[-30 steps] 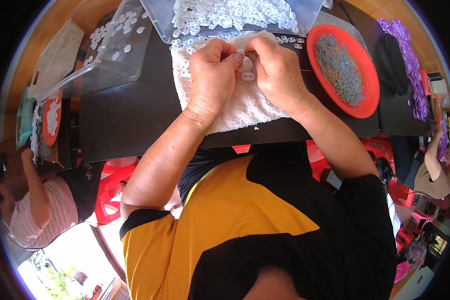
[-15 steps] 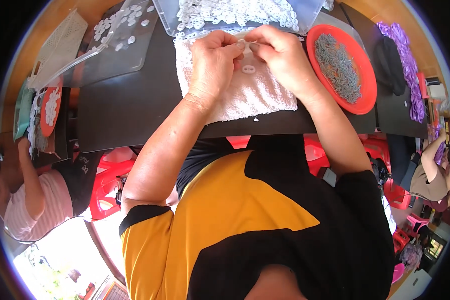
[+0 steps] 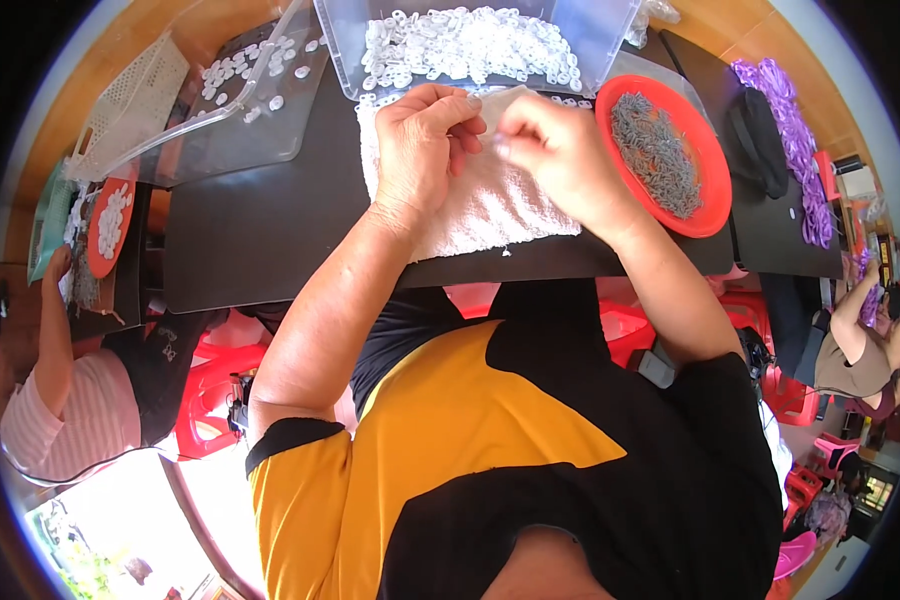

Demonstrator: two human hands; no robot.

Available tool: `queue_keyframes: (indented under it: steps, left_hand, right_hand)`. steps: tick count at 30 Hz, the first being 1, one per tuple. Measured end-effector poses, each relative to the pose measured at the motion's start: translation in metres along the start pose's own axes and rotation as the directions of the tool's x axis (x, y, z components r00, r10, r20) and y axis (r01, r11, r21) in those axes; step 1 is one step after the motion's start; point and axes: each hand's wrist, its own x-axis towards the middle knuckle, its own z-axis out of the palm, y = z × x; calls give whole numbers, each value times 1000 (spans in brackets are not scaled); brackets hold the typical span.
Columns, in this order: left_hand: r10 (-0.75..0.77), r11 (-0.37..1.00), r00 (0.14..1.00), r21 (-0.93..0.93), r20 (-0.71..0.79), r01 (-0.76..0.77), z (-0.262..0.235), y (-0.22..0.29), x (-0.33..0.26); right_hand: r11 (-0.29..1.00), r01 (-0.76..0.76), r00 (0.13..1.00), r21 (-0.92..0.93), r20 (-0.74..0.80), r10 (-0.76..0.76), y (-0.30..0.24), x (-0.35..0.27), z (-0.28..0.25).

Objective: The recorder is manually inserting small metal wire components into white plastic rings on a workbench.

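clear bin (image 3: 602,42) far centre, likely shared reach | white towel (image 3: 490,215) centred, probably cushioning parts | red dish (image 3: 715,172) right, likely for reach | left hand (image 3: 420,143) half-curled; right hand (image 3: 562,148) loosely curled, blurred; can't tell if either holds anything | white pieces (image 3: 470,45) heaped in bin | grey slivers (image 3: 658,155) in dish

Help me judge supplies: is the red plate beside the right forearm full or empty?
Partly filled: the red plate holds a spread of small grey pieces, with bare red showing around them.
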Motion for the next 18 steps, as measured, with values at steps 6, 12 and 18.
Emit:
queue_keyframes:
  steps: [6, 12, 18]
  left_hand:
    - [10, 999, 1000, 49, 18, -11, 3, 1, -4]
    - [34, 989, 999, 143, 36, -38, 7, 3, -5]
    - [49, 977, 998, 204, 43, -56, 6, 2, -7]
  right_hand:
    - [773, -275, 932, 571, -39, 360, -10, 13, -9]
    - [763, -252, 932, 595, -65, 358, -6, 16, -10]
    - [764, -237, 937, 600, -67, 343, -6, 14, -10]
